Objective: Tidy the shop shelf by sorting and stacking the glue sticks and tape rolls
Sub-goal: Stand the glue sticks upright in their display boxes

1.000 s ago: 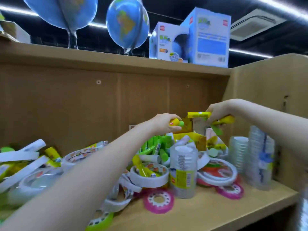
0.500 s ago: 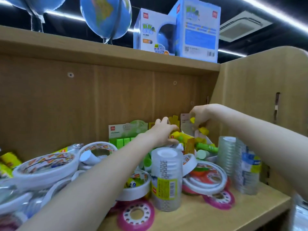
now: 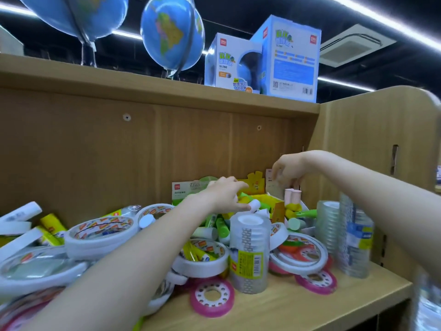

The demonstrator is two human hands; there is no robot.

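left hand [image 3: 226, 197] fingers curl on a white-capped glue stick [image 3: 253, 204] above the yellow box [image 3: 274, 204] | right hand [image 3: 285, 169] grip loosely spread over upright pink-capped sticks [image 3: 292, 197], touching or not unclear | tape rolls [image 3: 102, 232] heaped on the shelf [image 3: 298, 304] | clear tape stack [image 3: 249, 252] upright in front

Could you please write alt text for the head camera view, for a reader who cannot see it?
Two bare hands reach into a cluttered wooden shelf: the left hand rests on a pile of glue sticks, the right hand hovers above upright pink sticks. Tape rolls crowd the front; globes stand above.
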